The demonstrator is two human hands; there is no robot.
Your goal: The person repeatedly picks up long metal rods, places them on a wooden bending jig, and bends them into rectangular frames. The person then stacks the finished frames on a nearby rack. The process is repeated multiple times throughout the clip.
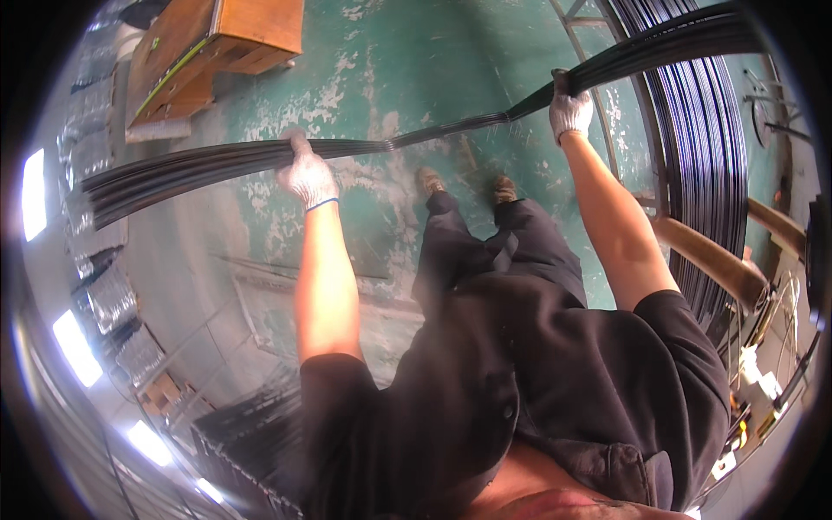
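A long bundle of thin black strips [451,130] stretches across in front of me, held up above the floor. My left hand [308,173], in a white knit glove with a blue cuff edge, is closed round the bundle left of its middle. Farther right and higher, my right hand [571,113], gloved in white too, grips the same bundle. Between my hands the strips draw together into a narrow, slightly bent band. Beyond each hand they fan out wider, the right end passing over a rack. Both hands' fingertips are partly hidden behind the strips.
An orange-brown wooden cabinet [260,30] stands at the far left. On the right, a large stack of dark strips [702,147] lies beside a metal frame [637,87], with a brown roll [711,260] near it. Green paint is worn off the floor [381,52]. More dark strips [251,433] lie at lower left.
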